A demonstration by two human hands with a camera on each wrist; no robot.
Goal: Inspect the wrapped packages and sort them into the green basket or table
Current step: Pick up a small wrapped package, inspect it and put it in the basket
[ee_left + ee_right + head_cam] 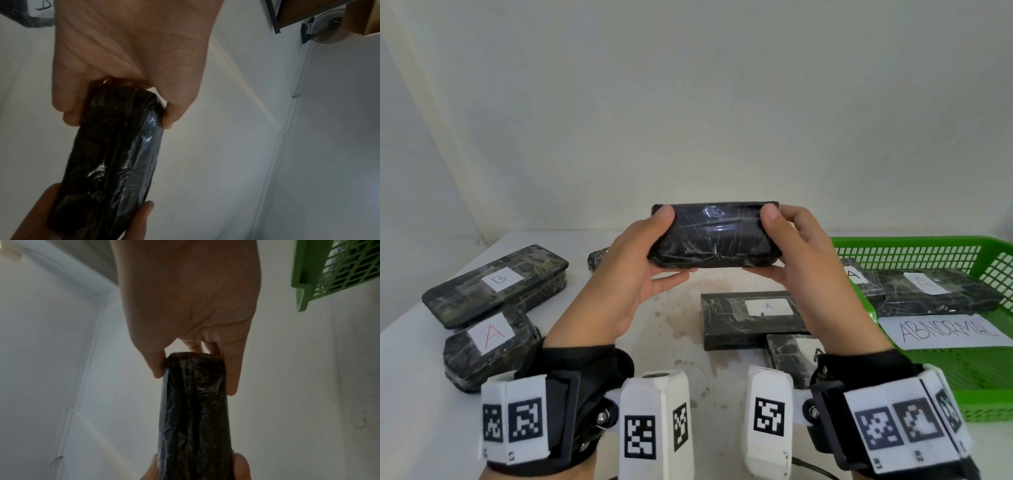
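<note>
A black plastic-wrapped package is held up in the air above the middle of the table, long side level, a face with no label turned toward the camera. The left hand pinches its left end, thumb on top and fingers underneath; the right hand pinches the right end the same way. Both wrist views show thumb and fingers clamped across the package's thickness.

This looks like the inspection step: the package is being checked, and no letter shows on the visible sides. The next move probably calls for turning it to find a label or flaw, then choosing a place.

Below it, near the front edge, lie a flat package marked A and a smaller wrapped one beside it. At the table's left edge sit a package marked B and another marked A. The green basket at the right edge holds two A-marked packages and a sheet reading ABNORMAL.
</note>
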